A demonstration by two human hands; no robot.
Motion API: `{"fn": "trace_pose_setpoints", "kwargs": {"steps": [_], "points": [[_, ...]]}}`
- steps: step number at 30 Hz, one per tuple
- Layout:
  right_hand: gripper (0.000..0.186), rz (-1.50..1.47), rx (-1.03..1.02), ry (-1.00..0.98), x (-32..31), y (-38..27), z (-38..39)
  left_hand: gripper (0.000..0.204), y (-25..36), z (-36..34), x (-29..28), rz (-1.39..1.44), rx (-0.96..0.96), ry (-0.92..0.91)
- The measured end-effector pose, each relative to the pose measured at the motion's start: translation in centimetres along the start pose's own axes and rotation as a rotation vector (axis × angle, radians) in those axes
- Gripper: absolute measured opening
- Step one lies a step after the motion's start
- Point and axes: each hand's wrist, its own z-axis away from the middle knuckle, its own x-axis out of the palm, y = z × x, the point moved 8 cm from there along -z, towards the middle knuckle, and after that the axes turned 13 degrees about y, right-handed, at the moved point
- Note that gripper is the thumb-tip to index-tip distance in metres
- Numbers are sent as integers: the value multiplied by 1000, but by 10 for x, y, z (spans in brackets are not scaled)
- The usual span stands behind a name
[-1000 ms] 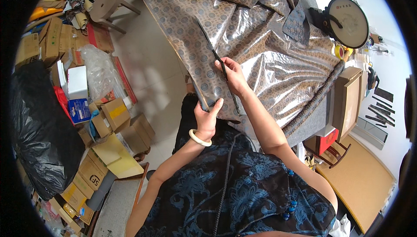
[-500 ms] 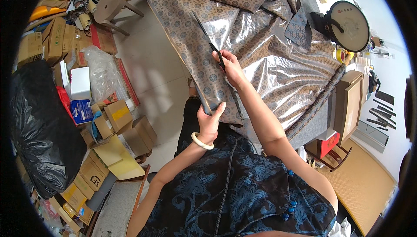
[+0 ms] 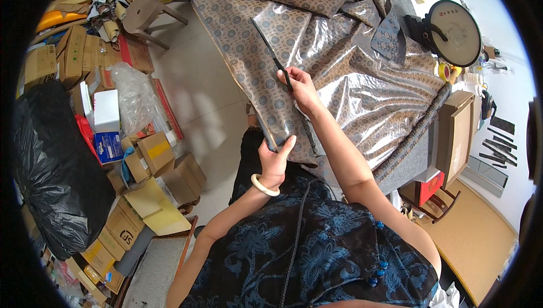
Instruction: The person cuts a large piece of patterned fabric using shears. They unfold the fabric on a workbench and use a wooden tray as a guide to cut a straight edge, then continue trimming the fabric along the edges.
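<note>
A shiny brown fabric [image 3: 334, 76] with blue-grey round motifs lies in folds over the table, its left edge hanging over the side. My right hand [image 3: 301, 89] grips black long-bladed scissors [image 3: 266, 42], whose blades point to the far left over the fabric. The blades look closed together, or nearly so. Nearer to me, my left hand [image 3: 275, 160], with a pale bangle [image 3: 264, 186] on the wrist, pinches the fabric's near left edge, thumb on top. A slit runs in the fabric between the two hands.
Cardboard boxes [image 3: 155, 152], a black plastic bag [image 3: 59, 172] and a stool [image 3: 148, 14] stand on the floor at left. A round fan-shaped panel [image 3: 454, 33] rests at the table's far right, near a yellow tape roll [image 3: 444, 71]. A wooden chair [image 3: 444, 203] is at right.
The scissors' blades have come closer together. Both hands keep their holds, and the left has barely shifted.
</note>
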Motion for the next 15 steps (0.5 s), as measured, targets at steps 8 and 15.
{"fn": "trace_pose_setpoints", "kwargs": {"steps": [8, 15], "points": [[29, 26, 35, 0, 13, -27, -7, 31, 5, 3, 0, 3, 10, 13], [29, 13, 53, -28, 21, -26, -27, 31, 11, 4, 3, 11, 25, -11]]}}
